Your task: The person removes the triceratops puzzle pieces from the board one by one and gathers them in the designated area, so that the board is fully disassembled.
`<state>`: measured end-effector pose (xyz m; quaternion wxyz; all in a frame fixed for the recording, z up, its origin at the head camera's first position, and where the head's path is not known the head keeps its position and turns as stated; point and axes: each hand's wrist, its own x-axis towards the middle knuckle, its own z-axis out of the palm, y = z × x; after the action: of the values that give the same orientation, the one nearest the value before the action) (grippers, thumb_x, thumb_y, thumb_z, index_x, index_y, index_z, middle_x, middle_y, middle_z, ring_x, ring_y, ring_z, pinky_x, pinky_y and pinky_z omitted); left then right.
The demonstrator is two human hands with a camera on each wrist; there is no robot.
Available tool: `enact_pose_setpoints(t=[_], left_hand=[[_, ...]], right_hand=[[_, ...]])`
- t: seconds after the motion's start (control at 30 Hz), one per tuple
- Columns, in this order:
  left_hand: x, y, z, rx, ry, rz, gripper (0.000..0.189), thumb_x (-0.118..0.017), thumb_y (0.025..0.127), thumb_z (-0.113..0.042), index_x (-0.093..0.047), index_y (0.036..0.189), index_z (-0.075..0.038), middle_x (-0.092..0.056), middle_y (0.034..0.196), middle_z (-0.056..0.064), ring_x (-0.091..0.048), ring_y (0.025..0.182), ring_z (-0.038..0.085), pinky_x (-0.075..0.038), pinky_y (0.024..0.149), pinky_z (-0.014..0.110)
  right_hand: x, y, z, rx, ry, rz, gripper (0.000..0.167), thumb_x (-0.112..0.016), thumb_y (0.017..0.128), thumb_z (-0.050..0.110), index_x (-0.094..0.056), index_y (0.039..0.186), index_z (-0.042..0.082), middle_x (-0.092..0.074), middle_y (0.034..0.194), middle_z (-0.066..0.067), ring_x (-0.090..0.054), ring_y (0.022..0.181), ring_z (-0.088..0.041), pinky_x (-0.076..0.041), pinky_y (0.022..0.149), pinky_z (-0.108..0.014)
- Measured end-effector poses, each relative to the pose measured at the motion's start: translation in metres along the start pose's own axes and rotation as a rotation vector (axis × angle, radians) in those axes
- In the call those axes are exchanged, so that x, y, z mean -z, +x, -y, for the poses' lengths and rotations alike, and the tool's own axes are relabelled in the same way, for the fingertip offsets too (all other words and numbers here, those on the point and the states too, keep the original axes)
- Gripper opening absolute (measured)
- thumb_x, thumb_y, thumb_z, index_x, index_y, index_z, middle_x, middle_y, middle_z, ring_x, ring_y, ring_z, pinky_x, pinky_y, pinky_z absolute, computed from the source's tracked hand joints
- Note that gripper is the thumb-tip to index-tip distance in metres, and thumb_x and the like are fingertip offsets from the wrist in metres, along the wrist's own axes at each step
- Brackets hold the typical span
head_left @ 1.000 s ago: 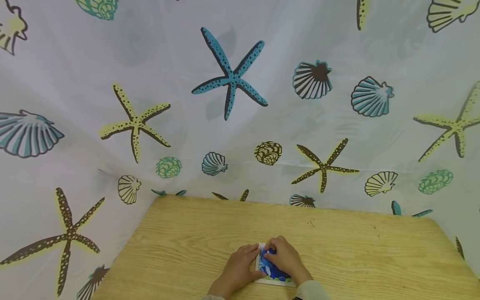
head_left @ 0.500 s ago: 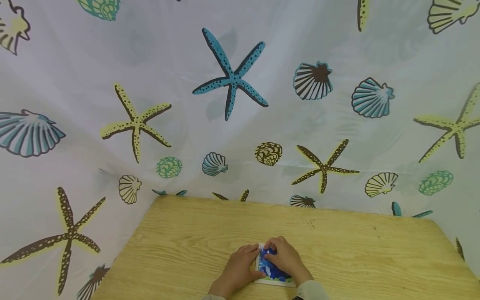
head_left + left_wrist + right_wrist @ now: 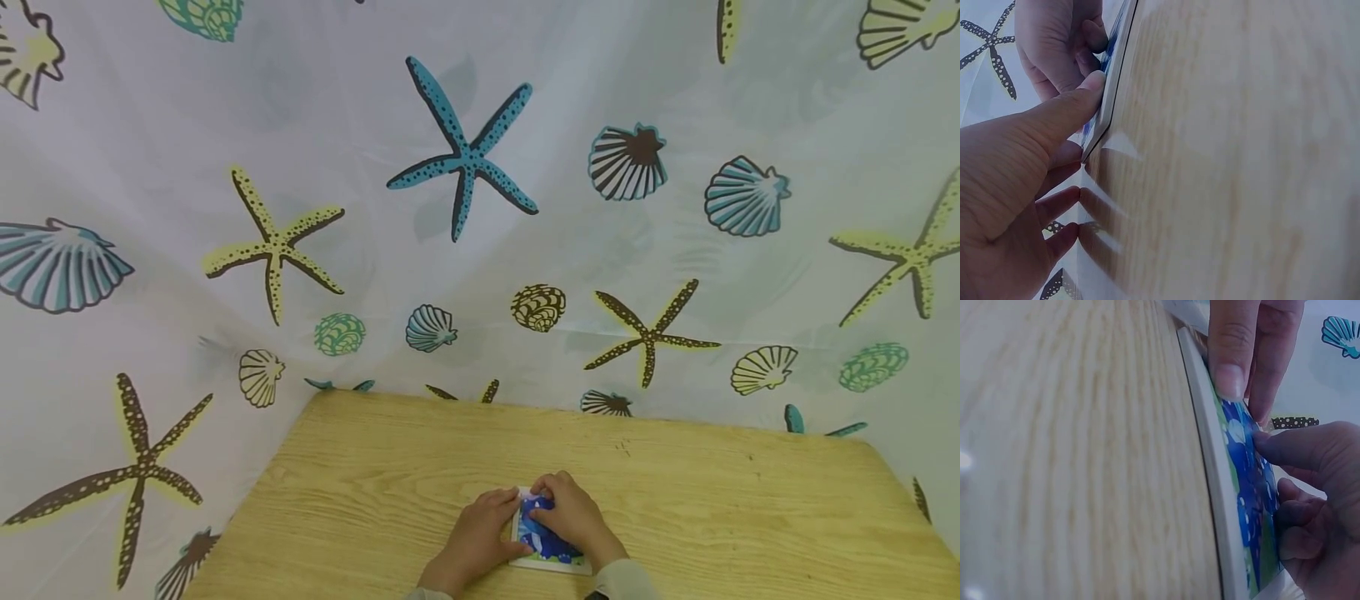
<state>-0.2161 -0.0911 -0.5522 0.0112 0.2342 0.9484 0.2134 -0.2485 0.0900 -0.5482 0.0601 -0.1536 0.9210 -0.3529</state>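
Note:
A small flat board [image 3: 553,547] with a white border and a picture of a blue figure on green lies on the wooden table. My left hand [image 3: 477,535] holds its left side, thumb on the picture's near edge and the other fingertips round the far left corner. In the left wrist view, some fingertips of that hand [image 3: 1016,181] touch the tabletop. My right hand [image 3: 574,514] is over the upper right of the picture, fingers curled. In the right wrist view its thumb tip touches the picture surface [image 3: 1249,478]; whether it pinches a loose piece is hidden.
The light wooden tabletop [image 3: 390,454] extends around the board on all sides. A white cloth [image 3: 360,150] printed with starfish and shells hangs behind the table and at its sides.
Almost nothing differs. Both hands stay in the same places on the board, and the head view has shifted very slightly.

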Motion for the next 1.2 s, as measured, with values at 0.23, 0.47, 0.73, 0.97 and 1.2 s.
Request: enact_pose_setpoints(t=[0.23,0.47,0.73,0.97,1.2], left_hand=[[-0.002,0.001,0.000,0.004,0.013,0.008,0.070,-0.073,0.079,-0.046,-0.055,0.133,-0.004,-0.049,0.140,0.006,-0.043,0.128,0.028,-0.041,0.098,0.050],[0.000,0.000,0.001,0.000,0.022,0.010,0.070,-0.073,0.079,-0.045,-0.054,0.133,-0.004,-0.050,0.140,0.006,-0.044,0.127,0.028,-0.041,0.098,0.050],[0.000,0.001,0.000,0.014,0.017,0.029,0.071,-0.073,0.079,-0.045,-0.054,0.133,-0.004,-0.049,0.140,0.007,-0.043,0.128,0.028,-0.041,0.099,0.050],[0.000,0.002,-0.001,0.023,0.019,0.036,0.070,-0.072,0.079,-0.045,-0.054,0.133,-0.005,-0.048,0.141,0.006,-0.042,0.129,0.028,-0.040,0.100,0.049],[0.001,0.002,-0.002,0.038,0.008,0.050,0.070,-0.073,0.078,-0.046,-0.055,0.133,-0.005,-0.048,0.141,0.006,-0.042,0.130,0.028,-0.040,0.100,0.049]], right_hand=[[0.000,0.000,0.001,-0.034,-0.003,0.002,0.024,-0.073,0.082,0.018,-0.060,0.101,0.015,-0.049,0.096,-0.003,-0.056,0.088,-0.022,-0.048,0.074,-0.046],[-0.001,-0.001,0.004,-0.025,0.023,-0.029,0.026,-0.073,0.081,0.014,-0.057,0.102,0.013,-0.055,0.095,-0.001,-0.057,0.087,-0.021,-0.048,0.074,-0.044],[-0.005,-0.001,0.001,-0.069,0.107,-0.093,0.014,-0.066,0.087,0.010,-0.062,0.100,0.013,-0.061,0.090,0.002,-0.057,0.083,-0.017,-0.047,0.074,-0.042],[-0.005,0.000,-0.003,-0.113,0.302,-0.164,0.011,-0.063,0.089,0.009,-0.068,0.098,0.008,-0.064,0.089,-0.001,-0.057,0.082,-0.016,-0.050,0.074,-0.038],[0.003,-0.004,-0.012,-0.125,0.488,-0.165,0.016,-0.063,0.090,0.009,-0.069,0.102,0.001,-0.067,0.093,-0.005,-0.058,0.082,-0.012,-0.050,0.074,-0.028]])
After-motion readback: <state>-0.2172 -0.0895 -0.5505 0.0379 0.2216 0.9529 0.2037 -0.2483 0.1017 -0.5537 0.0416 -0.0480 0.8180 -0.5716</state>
